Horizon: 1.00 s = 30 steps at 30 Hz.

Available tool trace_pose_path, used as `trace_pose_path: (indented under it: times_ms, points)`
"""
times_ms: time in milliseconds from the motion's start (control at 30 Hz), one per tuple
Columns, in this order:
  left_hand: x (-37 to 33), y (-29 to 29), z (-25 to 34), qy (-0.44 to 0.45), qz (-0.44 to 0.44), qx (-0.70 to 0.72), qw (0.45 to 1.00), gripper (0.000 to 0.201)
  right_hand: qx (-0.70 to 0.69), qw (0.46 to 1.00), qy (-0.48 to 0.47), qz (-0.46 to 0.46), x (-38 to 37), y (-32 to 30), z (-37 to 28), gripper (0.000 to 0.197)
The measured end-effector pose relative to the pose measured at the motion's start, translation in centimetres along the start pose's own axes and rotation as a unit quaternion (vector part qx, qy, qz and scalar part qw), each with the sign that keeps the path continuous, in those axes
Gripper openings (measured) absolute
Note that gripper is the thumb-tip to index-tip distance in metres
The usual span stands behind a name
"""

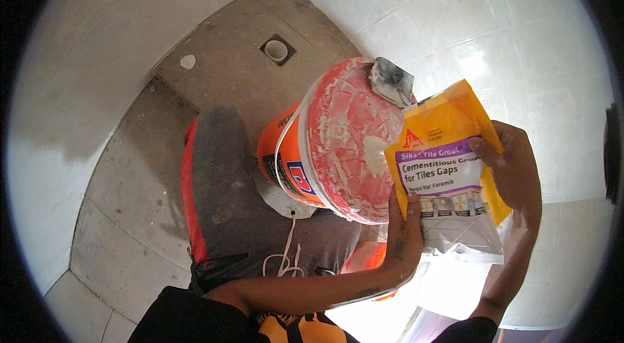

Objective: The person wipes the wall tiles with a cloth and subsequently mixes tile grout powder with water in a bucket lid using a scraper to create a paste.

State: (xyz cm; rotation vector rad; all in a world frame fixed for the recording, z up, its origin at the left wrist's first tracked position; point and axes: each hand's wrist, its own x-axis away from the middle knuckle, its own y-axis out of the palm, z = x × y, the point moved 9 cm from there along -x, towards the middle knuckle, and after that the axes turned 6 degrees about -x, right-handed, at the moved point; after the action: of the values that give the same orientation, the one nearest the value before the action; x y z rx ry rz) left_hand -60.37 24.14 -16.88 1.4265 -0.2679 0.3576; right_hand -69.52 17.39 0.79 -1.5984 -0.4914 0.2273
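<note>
Both my hands hold a yellow, white and purple bag of tile grout (448,213) upright, to the right of a bucket. My left hand (404,229) grips its lower left edge, thumb on the front and fingers behind. At the upper right edge, my right hand (517,164) pinches the bag with its thumb in front. Beside the bag stands an orange bucket (270,141) with a white handle. Its red lid (344,167) is smeared with pale dried material. A crumpled black-and-grey piece (392,81) lies on the lid's far edge; its kind is unclear.
A white pipe opening (276,50) sits in a square hole in the grey floor (221,38). Near the left wall lies a pale scrap (188,62). Light tiled walls (448,25) rise around me. My bent leg (224,174) is left of the bucket.
</note>
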Motion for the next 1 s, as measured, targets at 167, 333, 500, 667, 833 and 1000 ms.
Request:
trace_pose_path:
  times_ms: [167, 333, 500, 667, 833, 1000]
  points:
    - [-0.3, 0.0, 0.2, 0.011, -0.004, -0.016, 1.000, 0.048, -0.011, 1.000, -0.021, 0.001, -0.2, -0.2, -0.6, 0.029]
    - [-0.3, 0.4, 0.1, 0.006, -0.012, -0.008, 1.000, 0.048, -0.016, 1.000, 0.001, -0.004, -0.2, -0.4, 0.2, 0.028]
    - [-0.3, 0.5, -0.4, 0.010, -0.001, -0.017, 1.000, 0.047, -0.031, 0.999, 0.033, 0.008, 0.2, -0.7, 1.1, 0.028]
    - [-0.6, -0.1, -1.1, 0.023, 0.013, -0.021, 0.999, 0.047, -0.024, 1.000, -0.010, 0.006, 0.3, -1.0, 0.7, 0.027]
    - [-1.0, 0.5, -1.2, 0.012, -0.008, -0.007, 1.000, 0.045, -0.031, 0.999, -0.017, -0.001, 0.0, -1.1, 1.1, 0.028]
    - [-0.9, 0.5, -0.7, 0.011, -0.013, 0.012, 1.000, 0.043, -0.051, 0.999, -0.012, 0.010, -0.4, -0.7, 1.7, 0.030]
